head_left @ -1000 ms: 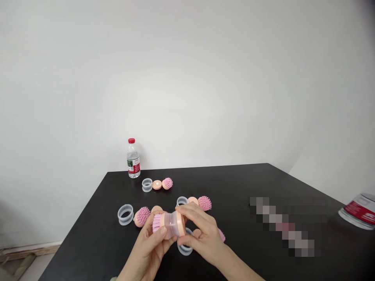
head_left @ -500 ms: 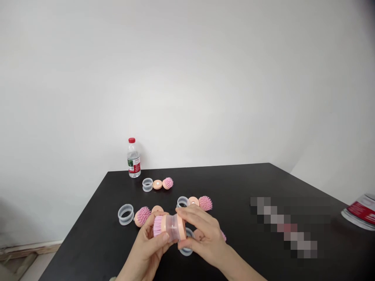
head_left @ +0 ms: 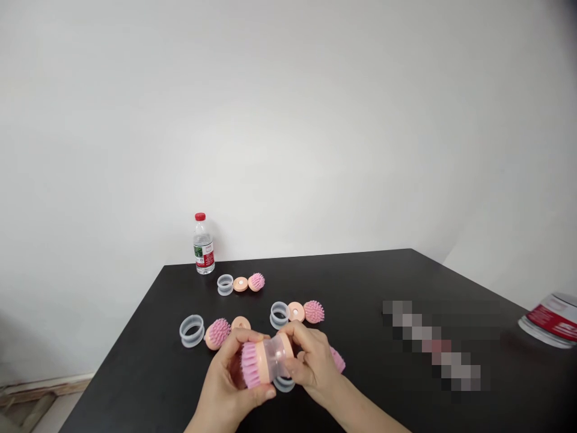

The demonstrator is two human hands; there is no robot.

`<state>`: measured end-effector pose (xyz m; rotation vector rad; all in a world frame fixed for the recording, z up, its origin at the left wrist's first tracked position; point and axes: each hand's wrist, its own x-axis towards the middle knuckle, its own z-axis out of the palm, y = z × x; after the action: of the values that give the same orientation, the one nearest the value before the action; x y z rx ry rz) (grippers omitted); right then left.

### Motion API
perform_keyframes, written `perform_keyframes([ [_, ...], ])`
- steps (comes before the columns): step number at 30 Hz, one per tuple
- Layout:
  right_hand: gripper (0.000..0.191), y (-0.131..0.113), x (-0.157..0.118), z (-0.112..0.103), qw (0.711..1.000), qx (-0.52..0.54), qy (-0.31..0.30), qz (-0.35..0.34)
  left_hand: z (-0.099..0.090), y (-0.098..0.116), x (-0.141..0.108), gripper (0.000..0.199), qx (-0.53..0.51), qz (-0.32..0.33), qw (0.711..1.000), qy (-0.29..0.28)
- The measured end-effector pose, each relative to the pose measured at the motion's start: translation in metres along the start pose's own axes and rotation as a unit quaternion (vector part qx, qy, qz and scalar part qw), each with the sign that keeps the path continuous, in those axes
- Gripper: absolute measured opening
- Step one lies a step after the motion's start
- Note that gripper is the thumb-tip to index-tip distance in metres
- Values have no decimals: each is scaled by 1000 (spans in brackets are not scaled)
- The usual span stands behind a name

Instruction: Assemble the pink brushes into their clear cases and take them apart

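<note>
Both hands are on a scrub brush (head_left: 274, 355) with pink bristles, a peach body, a clear middle ring and a peach cap. My left hand (head_left: 224, 382) curls around its bristled end, thumb below and fingers above. At the cap end, my right hand (head_left: 315, 361) grips with thumb and fingers. The brush lies sideways, bristles to the left, held over the table. Partly hidden beneath it are a clear ring (head_left: 283, 385) and, behind my right hand, a pink bristled head (head_left: 337, 359).
Beyond my hands on the black table (head_left: 351, 276) lie sets of clear rings (head_left: 192, 331), peach caps (head_left: 296, 311) and pink bristled heads (head_left: 314, 311). A water bottle (head_left: 204, 249) stands at the back left. A blurred strip (head_left: 433, 346) and a red-white object (head_left: 552, 319) are at right.
The brush has turned slightly, its bristled end swinging toward me. My left hand's grip has opened wider around the bristles, and my right fingers have curled in at the cap.
</note>
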<state>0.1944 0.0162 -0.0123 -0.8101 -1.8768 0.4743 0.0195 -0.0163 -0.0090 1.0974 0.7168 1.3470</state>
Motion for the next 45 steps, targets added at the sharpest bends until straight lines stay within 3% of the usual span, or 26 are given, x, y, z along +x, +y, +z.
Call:
perform_keyframes([
  [4, 54, 0, -1, 1, 989, 95, -36, 105, 1, 0, -1, 43, 39, 53, 998, 10],
  [8, 45, 0, -1, 2, 982, 115, -63, 133, -4, -4, 1, 41, 100, 86, 991, 2],
  [14, 43, 4, -1, 1, 975, 136, -75, 160, -12, -17, 4, 44, 110, 95, 989, 2],
  [22, 54, -5, 5, -1, 943, 167, -101, 269, -8, -4, 1, 39, 188, 137, 973, -13],
  [26, 52, -5, 5, -1, 931, 175, -107, 301, -8, -6, 0, 38, 199, 148, 969, 9],
  [29, 49, -2, 4, 1, 922, 184, -108, 325, -9, -7, 0, 35, 217, 160, 963, -9],
  [33, 48, 4, 3, 5, 905, 214, -105, 352, -9, -9, 1, 36, 196, 126, 972, 6],
  [39, 43, 5, 2, 8, 904, 255, -114, 324, -2, -9, 3, 63, 89, 41, 990, 103],
  [43, 22, 1, 2, 3, 957, 123, -99, 244, -1, -1, 6, 50, 79, 24, 988, 128],
  [45, 23, 0, 2, 1, 978, 69, -71, 186, -4, 0, 7, 46, 122, 37, 985, 118],
])
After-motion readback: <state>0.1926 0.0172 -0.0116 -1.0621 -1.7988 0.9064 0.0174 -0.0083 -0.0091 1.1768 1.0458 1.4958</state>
